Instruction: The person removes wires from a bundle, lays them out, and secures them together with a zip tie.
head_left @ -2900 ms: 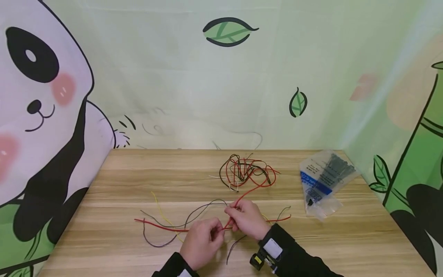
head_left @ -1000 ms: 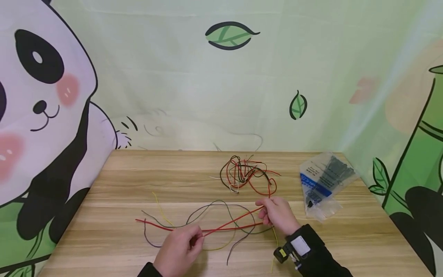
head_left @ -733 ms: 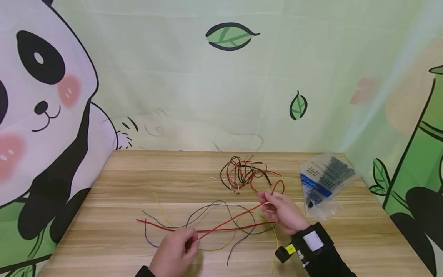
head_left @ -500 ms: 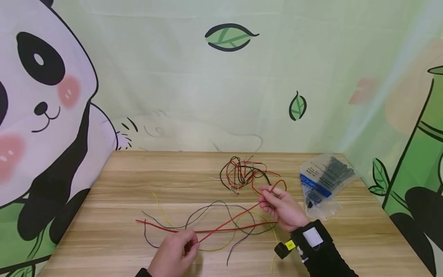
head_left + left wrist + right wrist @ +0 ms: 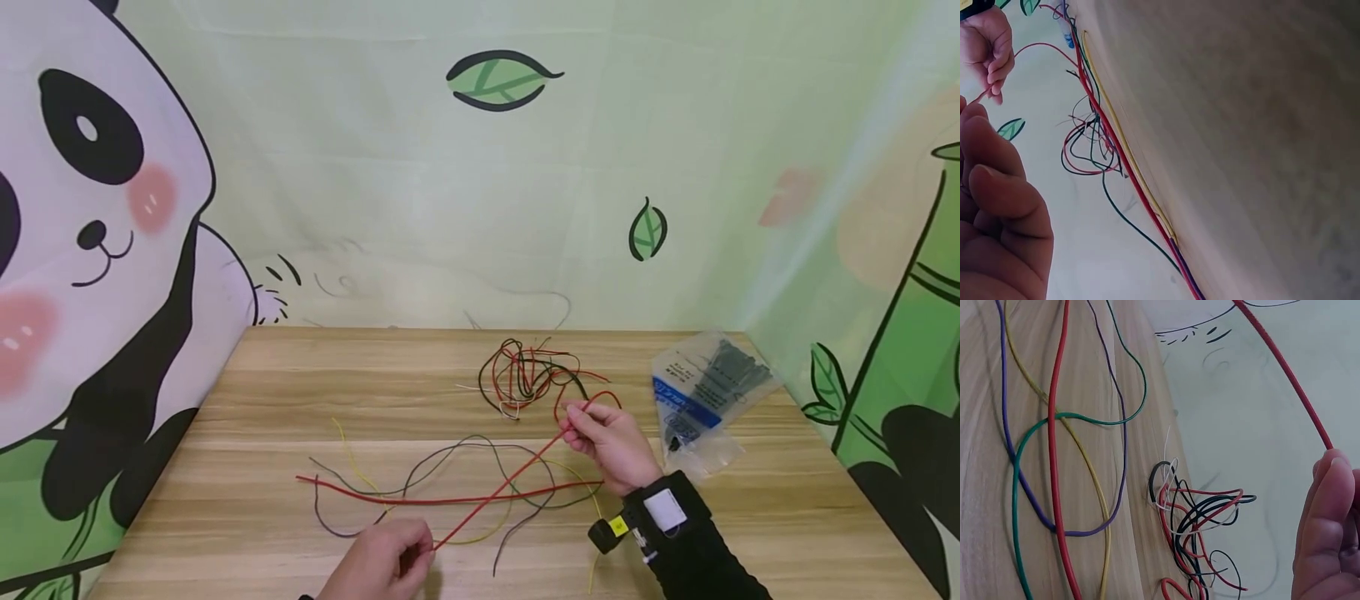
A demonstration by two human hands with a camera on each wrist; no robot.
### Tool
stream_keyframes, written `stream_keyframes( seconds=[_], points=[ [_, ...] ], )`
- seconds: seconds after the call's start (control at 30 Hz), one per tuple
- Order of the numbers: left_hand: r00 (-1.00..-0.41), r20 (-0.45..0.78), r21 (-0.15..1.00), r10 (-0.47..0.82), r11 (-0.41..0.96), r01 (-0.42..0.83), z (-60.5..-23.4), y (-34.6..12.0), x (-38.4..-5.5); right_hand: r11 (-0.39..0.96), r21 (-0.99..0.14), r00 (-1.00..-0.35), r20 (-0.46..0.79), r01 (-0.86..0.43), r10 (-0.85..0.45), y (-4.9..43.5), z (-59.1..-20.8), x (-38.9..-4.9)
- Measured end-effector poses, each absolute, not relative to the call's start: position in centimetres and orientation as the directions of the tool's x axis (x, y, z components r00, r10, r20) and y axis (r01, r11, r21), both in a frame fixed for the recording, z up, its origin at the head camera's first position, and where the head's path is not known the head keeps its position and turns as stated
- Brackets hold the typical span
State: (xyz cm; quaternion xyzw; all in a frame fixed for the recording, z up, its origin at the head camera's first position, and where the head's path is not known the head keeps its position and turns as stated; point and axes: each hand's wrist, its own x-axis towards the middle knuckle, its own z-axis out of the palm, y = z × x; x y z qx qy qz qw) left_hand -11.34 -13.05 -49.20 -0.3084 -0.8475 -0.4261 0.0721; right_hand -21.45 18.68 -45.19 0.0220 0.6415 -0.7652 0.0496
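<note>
My left hand (image 5: 382, 558) pinches one end of a red wire (image 5: 528, 463) near the front of the table. The right hand (image 5: 611, 442) pinches the same wire farther up and to the right, so it runs straight and slanting between the hands. Beyond the right fingers the wire bends in a loop back toward a tangle of red, black and white wires (image 5: 525, 375). Below the stretched wire lies another red wire (image 5: 1055, 456), crossed by a green wire (image 5: 1016, 506), a purple wire (image 5: 1005, 406) and a yellow wire (image 5: 1094, 472).
A clear plastic bag (image 5: 708, 400) with a blue band and dark contents lies at the right rear of the wooden table (image 5: 337, 367). Behind the table hangs a printed cloth (image 5: 375, 167) with a panda and leaves.
Both hands have moved apart: the right one rightward and farther from me, the left one leftward and nearer. The red wire between them is now stretched out, and the tangle's trailing loop has shifted right.
</note>
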Motion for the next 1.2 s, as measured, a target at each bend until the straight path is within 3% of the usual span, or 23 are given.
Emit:
stream_keyframes(
  seconds=[0.23,0.63,0.8,1.03,1.2],
  points=[
    [-0.794,0.371,0.675,0.481,0.448,0.586,-48.8,-13.4,-11.5,-0.067,-0.989,-0.988,-0.136,0.131,0.067,19.0,-44.8,-21.6],
    [-0.738,0.452,0.593,0.501,0.449,0.668,-48.4,-14.2,-11.8,-0.059,-0.988,-0.981,-0.150,0.144,0.123,19.9,-44.2,-21.8],
    [-0.728,0.467,0.588,0.502,0.440,0.679,-48.4,-14.5,-11.8,-0.142,-0.983,-0.975,-0.143,0.120,0.169,20.7,-44.1,-21.7],
    [-0.710,0.484,0.576,0.511,0.424,0.699,-48.7,-14.9,-11.9,-0.367,-0.929,-0.993,-0.085,0.049,0.084,21.5,-43.7,-21.5],
    [-0.705,0.487,0.581,0.516,0.412,0.702,-48.5,-14.8,-11.9,-0.416,-0.909,-0.992,-0.049,-0.003,0.114,21.5,-43.5,-21.6]
  ],
)
